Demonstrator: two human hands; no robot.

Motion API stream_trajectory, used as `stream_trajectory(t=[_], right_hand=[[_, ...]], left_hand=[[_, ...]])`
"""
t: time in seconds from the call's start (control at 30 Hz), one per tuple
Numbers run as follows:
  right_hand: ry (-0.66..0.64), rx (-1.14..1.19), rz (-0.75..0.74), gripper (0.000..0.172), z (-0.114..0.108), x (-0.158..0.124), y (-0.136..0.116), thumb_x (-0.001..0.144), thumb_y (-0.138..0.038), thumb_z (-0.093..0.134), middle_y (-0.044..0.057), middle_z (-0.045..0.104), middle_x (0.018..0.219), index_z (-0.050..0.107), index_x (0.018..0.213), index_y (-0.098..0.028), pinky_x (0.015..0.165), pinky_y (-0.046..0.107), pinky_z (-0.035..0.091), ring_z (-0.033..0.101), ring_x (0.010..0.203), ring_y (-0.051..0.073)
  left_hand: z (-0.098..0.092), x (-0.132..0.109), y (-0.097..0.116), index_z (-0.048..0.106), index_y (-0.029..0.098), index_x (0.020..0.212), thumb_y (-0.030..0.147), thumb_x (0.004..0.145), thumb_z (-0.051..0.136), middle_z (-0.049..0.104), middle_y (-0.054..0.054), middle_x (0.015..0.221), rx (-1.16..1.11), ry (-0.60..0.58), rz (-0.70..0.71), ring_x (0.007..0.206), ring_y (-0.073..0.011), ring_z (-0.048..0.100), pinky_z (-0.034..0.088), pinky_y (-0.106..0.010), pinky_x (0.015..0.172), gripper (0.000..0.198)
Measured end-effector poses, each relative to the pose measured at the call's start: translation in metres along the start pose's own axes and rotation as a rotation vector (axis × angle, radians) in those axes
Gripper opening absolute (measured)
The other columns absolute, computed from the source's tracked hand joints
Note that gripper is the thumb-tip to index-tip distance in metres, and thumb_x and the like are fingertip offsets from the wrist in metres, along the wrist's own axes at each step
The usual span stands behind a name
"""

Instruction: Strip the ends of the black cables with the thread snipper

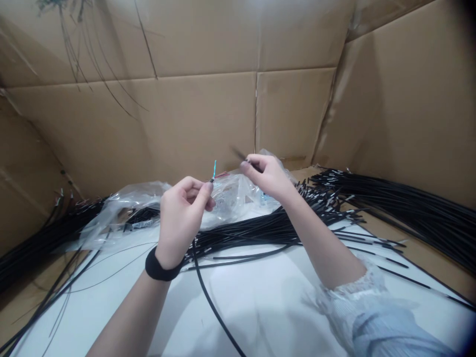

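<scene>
My left hand, with a black band at the wrist, is closed in a pinch near the end of a black cable. A light-blue wire sticks up from the cable's tip between thumb and forefinger, and red strands show just behind it. Below the hand, the black cable curves down to the bottom edge. To the right and slightly higher, my right hand is closed around a slim dark pointed tool, possibly tweezers; motion blurs its tip. The tool and the wire are apart.
Behind the hands lies a bundle of black cables on a white surface. More cables are stacked at right and at left. Clear plastic bags lie behind them. Cardboard walls enclose the back and sides.
</scene>
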State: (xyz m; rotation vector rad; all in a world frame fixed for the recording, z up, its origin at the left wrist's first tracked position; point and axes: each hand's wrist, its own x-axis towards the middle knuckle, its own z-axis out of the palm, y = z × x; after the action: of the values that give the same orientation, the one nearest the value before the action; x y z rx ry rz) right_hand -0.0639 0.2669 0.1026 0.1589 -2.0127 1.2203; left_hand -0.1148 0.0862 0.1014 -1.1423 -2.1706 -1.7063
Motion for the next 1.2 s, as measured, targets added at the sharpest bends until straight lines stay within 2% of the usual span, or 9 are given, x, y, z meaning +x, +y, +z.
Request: stream_trajectory(t=[0.1, 0.23, 0.37, 0.57, 0.77, 0.9, 1.0, 1.13, 1.2], right_hand=[[0.164, 0.254, 0.028, 0.043, 0.012, -0.001, 0.000, 0.071, -0.051, 0.061, -0.008, 0.027, 0.048, 0.040, 0.059, -0.017, 0.044, 0.020, 0.020, 0.025, 0.043, 0.003], [0.073, 0.357, 0.134, 0.033, 0.030, -0.006, -0.010, 0.064, -0.042, 0.071, -0.006, 0.041, 0.053, 0.060, 0.077, -0.014, 0.045, 0.020, 0.025, 0.032, 0.046, 0.004], [0.032, 0.371, 0.174, 0.031, 0.033, -0.009, -0.017, 0.060, -0.040, 0.072, -0.003, 0.047, 0.057, 0.062, 0.071, -0.013, 0.049, 0.021, 0.030, 0.038, 0.051, 0.005], [0.130, 0.291, 0.091, 0.028, 0.027, -0.010, -0.021, 0.061, -0.039, 0.072, -0.001, 0.052, 0.060, 0.062, 0.067, -0.013, 0.052, 0.021, 0.034, 0.041, 0.055, 0.006], [0.203, 0.447, 0.133, 0.026, 0.033, -0.013, -0.024, 0.062, -0.035, 0.073, -0.003, 0.050, 0.060, 0.059, 0.067, -0.013, 0.048, 0.019, 0.032, 0.038, 0.051, 0.004], [0.225, 0.500, 0.155, 0.027, 0.032, -0.014, -0.027, 0.060, -0.035, 0.074, -0.004, 0.050, 0.059, 0.059, 0.068, -0.014, 0.047, 0.018, 0.031, 0.039, 0.051, 0.004], [0.201, 0.500, 0.171, 0.028, 0.030, -0.015, -0.031, 0.059, -0.035, 0.075, -0.003, 0.050, 0.059, 0.058, 0.066, -0.014, 0.047, 0.018, 0.031, 0.040, 0.052, 0.004], [0.148, 0.503, 0.215, 0.031, 0.029, -0.016, -0.037, 0.056, -0.037, 0.076, -0.002, 0.051, 0.061, 0.059, 0.067, -0.014, 0.046, 0.019, 0.030, 0.040, 0.053, 0.004], [0.134, 0.498, 0.218, 0.032, 0.028, -0.017, -0.038, 0.057, -0.038, 0.076, -0.002, 0.050, 0.060, 0.059, 0.068, -0.013, 0.046, 0.019, 0.029, 0.039, 0.052, 0.004]], left_hand=[[0.004, -0.005, 0.001, 0.054, 0.016, 0.070, 0.029, 0.080, 0.056, 0.063, 0.001, 0.060, 0.164, 0.104, 0.084, 0.055, -0.0099, 0.059, 0.043, -0.020, 0.055, 0.017], [0.011, -0.009, -0.004, 0.055, 0.017, 0.071, 0.029, 0.081, 0.055, 0.062, 0.002, 0.060, 0.473, 0.210, 0.292, 0.053, -0.0086, 0.056, 0.038, -0.019, 0.053, 0.016], [0.014, -0.012, -0.007, 0.053, 0.017, 0.070, 0.028, 0.082, 0.053, 0.058, 0.003, 0.056, 0.645, 0.251, 0.439, 0.047, -0.0082, 0.051, 0.033, -0.020, 0.050, 0.017], [0.009, -0.012, 0.010, 0.053, 0.017, 0.072, 0.027, 0.086, 0.047, 0.058, 0.003, 0.056, 0.254, -0.011, 0.127, 0.051, -0.0079, 0.053, 0.039, -0.019, 0.053, 0.019], [0.000, 0.000, 0.011, 0.048, 0.015, 0.061, 0.032, 0.086, 0.047, 0.050, 0.002, 0.053, -0.407, -0.427, -0.222, 0.047, -0.0065, 0.045, 0.037, -0.018, 0.047, 0.030], [-0.001, 0.003, 0.012, 0.047, 0.015, 0.061, 0.031, 0.084, 0.049, 0.047, 0.003, 0.052, -0.570, -0.509, -0.347, 0.045, -0.0056, 0.042, 0.035, -0.017, 0.044, 0.029], [0.000, -0.004, 0.016, 0.051, 0.016, 0.066, 0.033, 0.082, 0.052, 0.056, 0.001, 0.056, -0.321, -0.363, -0.216, 0.050, -0.0089, 0.051, 0.040, -0.020, 0.050, 0.023], [0.008, -0.022, 0.019, 0.054, 0.019, 0.075, 0.030, 0.080, 0.055, 0.064, 0.000, 0.066, 0.317, 0.114, 0.139, 0.058, -0.0120, 0.057, 0.039, -0.023, 0.056, 0.013], [0.012, -0.028, 0.017, 0.054, 0.019, 0.075, 0.030, 0.081, 0.053, 0.065, 0.000, 0.068, 0.545, 0.266, 0.288, 0.056, -0.0121, 0.055, 0.037, -0.024, 0.056, 0.013]])
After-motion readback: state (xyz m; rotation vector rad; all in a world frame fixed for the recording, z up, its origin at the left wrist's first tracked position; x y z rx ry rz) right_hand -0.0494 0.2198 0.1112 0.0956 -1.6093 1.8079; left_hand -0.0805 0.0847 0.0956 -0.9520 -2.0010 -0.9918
